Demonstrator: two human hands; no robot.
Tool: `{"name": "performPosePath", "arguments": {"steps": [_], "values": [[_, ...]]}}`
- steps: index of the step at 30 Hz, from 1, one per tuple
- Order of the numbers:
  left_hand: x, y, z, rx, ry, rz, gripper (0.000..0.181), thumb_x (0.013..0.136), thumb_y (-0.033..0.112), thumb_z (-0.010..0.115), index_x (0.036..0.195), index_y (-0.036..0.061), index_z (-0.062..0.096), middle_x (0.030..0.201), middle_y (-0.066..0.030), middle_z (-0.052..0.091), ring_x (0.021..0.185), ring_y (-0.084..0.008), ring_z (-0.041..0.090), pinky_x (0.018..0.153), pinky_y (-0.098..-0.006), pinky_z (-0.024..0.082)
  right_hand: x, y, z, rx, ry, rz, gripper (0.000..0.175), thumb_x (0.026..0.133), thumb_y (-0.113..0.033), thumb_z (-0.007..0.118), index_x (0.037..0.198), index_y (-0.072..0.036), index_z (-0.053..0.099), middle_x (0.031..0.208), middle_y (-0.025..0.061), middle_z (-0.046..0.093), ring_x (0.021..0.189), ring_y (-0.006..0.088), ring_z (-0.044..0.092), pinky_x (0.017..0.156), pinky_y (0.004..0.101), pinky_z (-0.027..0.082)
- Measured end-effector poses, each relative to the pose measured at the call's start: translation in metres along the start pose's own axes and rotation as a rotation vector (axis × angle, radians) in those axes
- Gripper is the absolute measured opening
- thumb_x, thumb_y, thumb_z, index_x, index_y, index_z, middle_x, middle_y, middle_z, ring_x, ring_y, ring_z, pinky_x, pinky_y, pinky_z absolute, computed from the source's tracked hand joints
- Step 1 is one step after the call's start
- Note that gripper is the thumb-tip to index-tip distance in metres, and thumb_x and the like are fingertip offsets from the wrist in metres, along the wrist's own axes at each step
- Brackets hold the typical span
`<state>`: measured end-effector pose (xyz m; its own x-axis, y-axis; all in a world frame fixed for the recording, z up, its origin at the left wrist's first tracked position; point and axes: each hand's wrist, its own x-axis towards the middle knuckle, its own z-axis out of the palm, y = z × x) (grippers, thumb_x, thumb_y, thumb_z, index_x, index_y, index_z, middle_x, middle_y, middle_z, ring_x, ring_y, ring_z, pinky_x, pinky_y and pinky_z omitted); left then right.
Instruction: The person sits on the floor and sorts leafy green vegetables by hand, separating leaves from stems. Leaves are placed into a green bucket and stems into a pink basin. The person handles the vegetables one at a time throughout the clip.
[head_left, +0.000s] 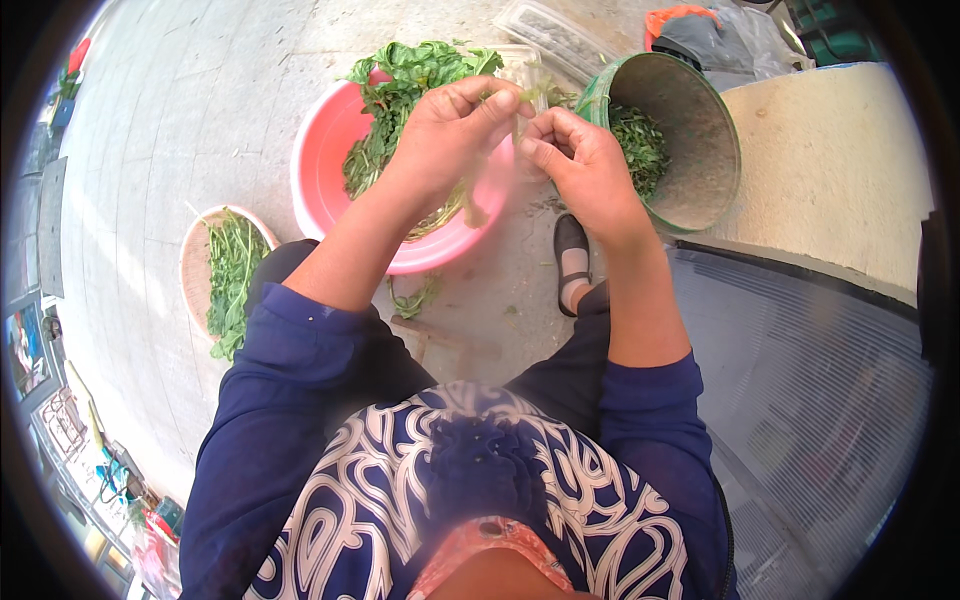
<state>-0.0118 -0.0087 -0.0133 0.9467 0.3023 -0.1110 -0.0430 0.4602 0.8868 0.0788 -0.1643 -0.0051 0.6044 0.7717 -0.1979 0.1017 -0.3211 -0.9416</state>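
My left hand (457, 124) is closed on a leafy green stem, above the right side of a pink plastic basin (322, 142). A blurred part of the greens hangs below that hand. Close beside it on the right, my right hand (574, 161) has thumb and forefinger pinched together near the stem; whether anything is between them cannot be told. Leafy green vegetables (420, 71) are heaped in the basin and over its far rim. Right of my hands, a green bucket (675, 82) lies tilted with its mouth towards me, dark cut leaves (637, 146) inside.
A small round basket (196, 277) with long-stemmed greens (232, 277) stands at the left. Clear plastic trays (555, 37) lie beyond the basin. Loose leaves (415, 296) are on the paved floor by my feet. At the right are a pale wall (832, 157) and a ribbed translucent panel (810, 360).
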Motion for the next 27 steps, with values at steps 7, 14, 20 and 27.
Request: {"name": "performPosePath", "arguments": {"steps": [7,14,20,27], "values": [[0.012,0.021,-0.029,-0.085,0.019,0.072,0.029,0.106,0.026,0.047,0.107,0.0020,0.063,0.070,0.0044,0.044,0.065,-0.0078,0.038,0.065,-0.0221,0.036,-0.002,0.015,-0.041,-0.552,0.347,-0.094,0.010,0.085,-0.002,0.067,0.094,-0.004,0.064,0.082,0.0050,0.063,0.072,0.0158,0.056,0.070,0.0279,0.048],[0.008,0.009,-0.020,0.456,-0.011,0.205,0.020,0.099,0.012,0.059,0.113,-0.0005,0.068,0.085,0.0004,0.064,0.084,-0.0077,0.058,0.080,-0.0235,0.048,0.002,0.006,-0.046,-0.062,0.547,-0.214,0.020,0.100,-0.013,0.059,0.113,-0.002,0.069,0.099,0.0034,0.068,0.087,0.0099,0.062,0.078,0.0258,0.051],[0.009,-0.002,-0.010,0.988,-0.038,0.659,0.030,0.073,-0.003,0.068,0.099,0.0118,0.074,0.079,-0.0048,0.064,0.084,-0.0264,0.058,0.078,-0.0377,0.050,-0.003,-0.006,-0.009,0.196,0.179,-0.071,0.018,0.099,-0.017,0.062,0.100,0.000,0.068,0.085,0.0030,0.065,0.079,0.0099,0.060,0.075,0.0248,0.050],[0.011,-0.002,-0.010,1.118,-0.064,0.768,0.032,0.071,-0.004,0.068,0.099,0.0101,0.073,0.082,-0.0052,0.066,0.083,-0.0254,0.059,0.077,-0.0366,0.050,-0.004,-0.007,-0.007,0.164,0.190,-0.072,0.018,0.098,-0.019,0.062,0.094,-0.001,0.066,0.082,0.0013,0.063,0.075,0.0085,0.057,0.072,0.0245,0.048]]}}
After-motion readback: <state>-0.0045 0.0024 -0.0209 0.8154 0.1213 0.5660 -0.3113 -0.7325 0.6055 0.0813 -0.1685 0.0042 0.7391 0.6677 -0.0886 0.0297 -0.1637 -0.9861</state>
